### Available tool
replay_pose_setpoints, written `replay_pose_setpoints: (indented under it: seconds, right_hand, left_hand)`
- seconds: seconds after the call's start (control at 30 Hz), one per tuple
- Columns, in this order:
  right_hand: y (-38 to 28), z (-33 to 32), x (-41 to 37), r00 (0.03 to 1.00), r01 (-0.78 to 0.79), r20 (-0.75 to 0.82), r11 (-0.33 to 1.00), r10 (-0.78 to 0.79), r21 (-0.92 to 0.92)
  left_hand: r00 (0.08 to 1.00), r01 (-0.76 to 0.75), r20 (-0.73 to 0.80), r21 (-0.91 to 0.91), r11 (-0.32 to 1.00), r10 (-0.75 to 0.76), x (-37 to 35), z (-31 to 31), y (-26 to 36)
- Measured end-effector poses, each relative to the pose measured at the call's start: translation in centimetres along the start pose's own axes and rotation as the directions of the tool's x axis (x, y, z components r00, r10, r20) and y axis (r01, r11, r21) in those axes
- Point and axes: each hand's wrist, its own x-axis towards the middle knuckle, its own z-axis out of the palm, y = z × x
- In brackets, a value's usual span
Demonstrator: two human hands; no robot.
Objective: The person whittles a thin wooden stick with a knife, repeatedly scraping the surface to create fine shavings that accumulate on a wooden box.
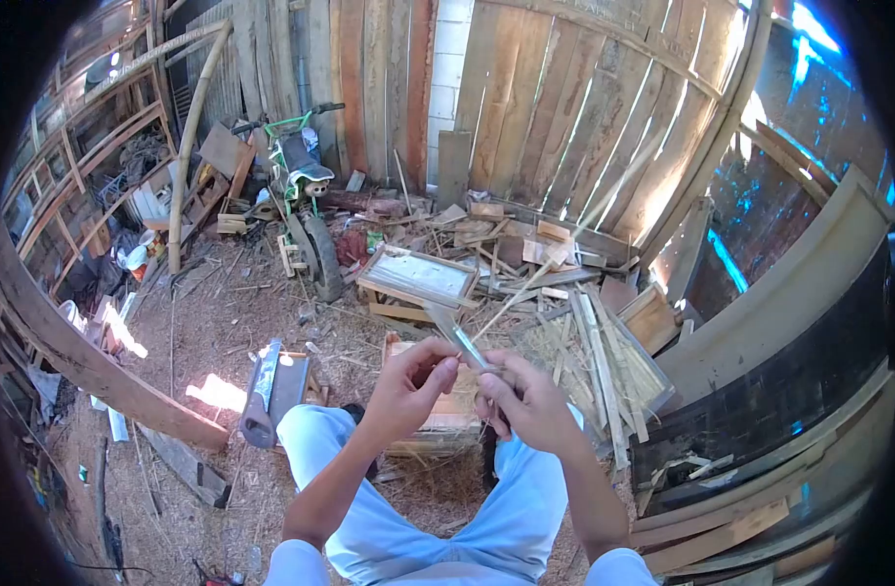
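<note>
My left hand (417, 384) is closed, with thumb and forefinger pinched together. A long thin pale strip (550, 262), perhaps bamboo, slants from the upper right down to these fingertips. Close beside it, my right hand (528, 398) has its fingers wrapped round the lower end of a knife (461, 341). The shiny blade points up and left, crossing the strip's near end. The knife's handle is mostly hidden by my fingers. Below both hands, between my knees, sits a wooden box-like piece (437, 446).
A wooden framed panel (418, 272) lies ahead, with scrap wood piled behind it. A motorbike (306, 186) stands at the back left. Left of my knee is a grey bench-like block (271, 391). Stacked boards (730, 527) line the right; a wooden beam (105, 371) crosses at left.
</note>
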Motion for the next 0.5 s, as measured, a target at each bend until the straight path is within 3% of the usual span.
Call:
replay_pose_setpoints:
  seconds: [0.03, 0.1, 0.17, 0.23, 0.37, 0.43, 0.5]
  right_hand:
    - [0.5, -0.1, 0.3, 1.0, 0.004, -0.004, 1.0, -0.004, -0.007]
    - [1.0, -0.3, 0.7, 0.999, 0.025, 0.044, 0.994, -0.03, 0.104]
    - [0.1, -0.4, 0.4, 0.999, -0.038, 0.023, 0.981, 0.034, 0.19]
    - [0.0, -0.6, 0.4, 0.993, -0.074, 0.114, 0.929, 0.034, 0.362]
    - [0.0, -1.2, 0.1, 0.996, -0.086, 0.032, 0.92, 0.08, 0.382]
    - [-0.5, -1.5, 0.1, 0.996, -0.01, -0.08, 0.955, 0.035, 0.295]
    - [-1.0, -2.4, -0.1, 0.997, -0.019, -0.061, 0.95, 0.04, 0.31]
  left_hand:
    - [1.0, -0.007, 0.003, -0.004, 1.0, 0.007, -0.1, -0.1, -0.1]
    - [0.999, -0.037, -0.01, 0.164, 0.986, 0.039, -0.2, 0.1, 0.1]
    - [0.996, -0.075, -0.024, 0.221, 0.973, 0.082, -0.3, 0.6, 0.8]
    - [0.992, -0.117, -0.01, 0.364, 0.924, 0.129, -0.3, 0.6, 1.3]
    - [0.985, -0.159, 0.002, 0.419, 0.894, 0.174, -0.6, 0.8, 1.5]
    - [0.983, -0.166, 0.009, 0.488, 0.857, 0.186, -0.9, 0.8, 2.0]
    - [0.984, -0.156, -0.003, 0.471, 0.868, 0.178, -1.4, 1.1, 2.1]
